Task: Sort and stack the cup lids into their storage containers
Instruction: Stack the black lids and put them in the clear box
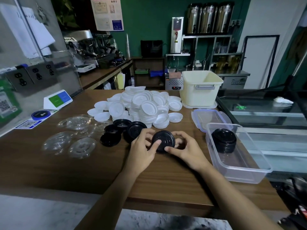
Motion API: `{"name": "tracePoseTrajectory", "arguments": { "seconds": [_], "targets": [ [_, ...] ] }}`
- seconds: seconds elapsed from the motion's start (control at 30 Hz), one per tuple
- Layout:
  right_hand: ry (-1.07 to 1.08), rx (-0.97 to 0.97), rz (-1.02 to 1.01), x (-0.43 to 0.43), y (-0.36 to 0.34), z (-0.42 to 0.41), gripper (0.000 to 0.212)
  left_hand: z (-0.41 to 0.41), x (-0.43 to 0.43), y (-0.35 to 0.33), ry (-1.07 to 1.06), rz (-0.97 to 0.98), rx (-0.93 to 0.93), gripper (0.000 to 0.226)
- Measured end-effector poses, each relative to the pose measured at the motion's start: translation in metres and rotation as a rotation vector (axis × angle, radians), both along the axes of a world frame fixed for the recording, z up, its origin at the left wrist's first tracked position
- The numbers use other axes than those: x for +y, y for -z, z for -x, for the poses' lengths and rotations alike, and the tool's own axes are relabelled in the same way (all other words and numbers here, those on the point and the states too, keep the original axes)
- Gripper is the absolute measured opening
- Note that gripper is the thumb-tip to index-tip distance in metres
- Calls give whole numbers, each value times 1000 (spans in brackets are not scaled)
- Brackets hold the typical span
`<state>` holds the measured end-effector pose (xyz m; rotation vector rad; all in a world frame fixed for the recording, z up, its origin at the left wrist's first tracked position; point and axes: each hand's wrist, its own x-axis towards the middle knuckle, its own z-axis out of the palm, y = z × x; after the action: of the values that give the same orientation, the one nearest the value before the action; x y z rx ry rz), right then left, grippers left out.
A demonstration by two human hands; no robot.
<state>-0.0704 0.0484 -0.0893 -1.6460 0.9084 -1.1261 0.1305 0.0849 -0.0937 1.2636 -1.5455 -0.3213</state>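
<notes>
White lids [146,107]: one heap, too many to count. Black lids [110,139] lying loose: four, plus one black lid [163,141] held. Black stack [224,140]: one. Clear lids [82,146]: at least four, overlaps uncertain. Containers: two, a cream bin [199,90] and a clear tub [240,163].

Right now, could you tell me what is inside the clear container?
The clear container holds one stack of black lids at its far end. Only the top lid's face shows; lower ones are covered.

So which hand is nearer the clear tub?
Right. The right hand sits just left of the tub; the left hand is farther, across the black lid both hold.
</notes>
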Motion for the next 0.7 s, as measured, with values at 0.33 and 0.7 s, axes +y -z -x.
{"name": "tracePoseTrajectory", "arguments": {
  "seconds": [0.33, 0.7],
  "targets": [
    [70, -21, 35, 2, -5, 5, 38, -10, 10, -5, -280, 277, -416, 18],
    [149, 6, 53, -2, 0, 3, 36, -34, 1, 8, -395, 146, -553, 26]
  ]
}}
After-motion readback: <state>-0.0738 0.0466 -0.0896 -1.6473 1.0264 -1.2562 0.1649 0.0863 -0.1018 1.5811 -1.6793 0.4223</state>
